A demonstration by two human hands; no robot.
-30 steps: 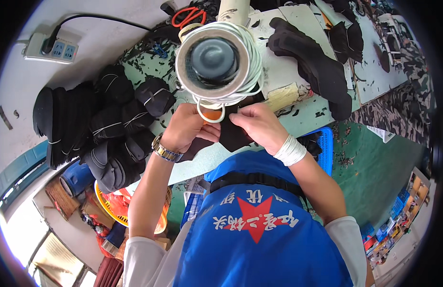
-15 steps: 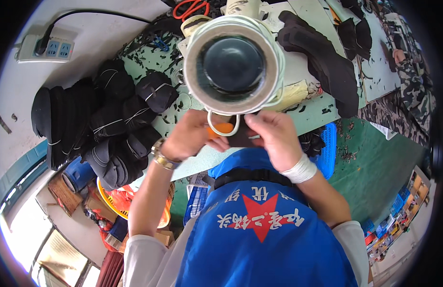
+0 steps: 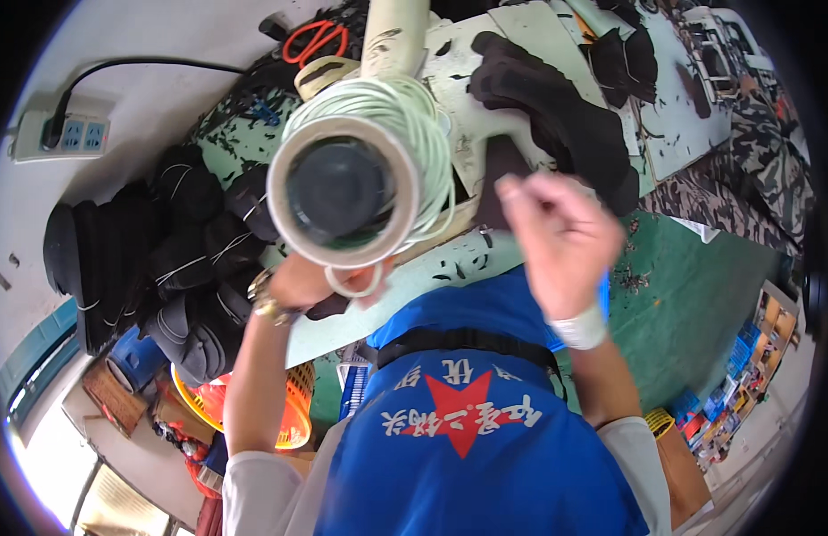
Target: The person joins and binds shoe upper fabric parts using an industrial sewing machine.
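The cord spool [image 3: 347, 188] stands upright, axis toward the camera; right hand [image 3: 557, 237] grip pinches cord, left hand [image 3: 311, 281] grip hidden.

Looks like a small garment/footwear workshop: black fabric bundles [image 3: 164, 259] piling up at the left edge of the workbench [image 3: 450, 268], cut pieces [image 3: 557, 116] lying across its far side, scissors [image 3: 314, 37] at the far edge, cord spool [image 3: 360, 170], scraps littering the green floor [image 3: 691, 277].

A large spool [image 3: 347, 192] wound with white cord [image 3: 423, 134] stands at centre, end-on. At its six o'clock, a dark fabric piece [image 3: 329, 306] lies on the table edge.
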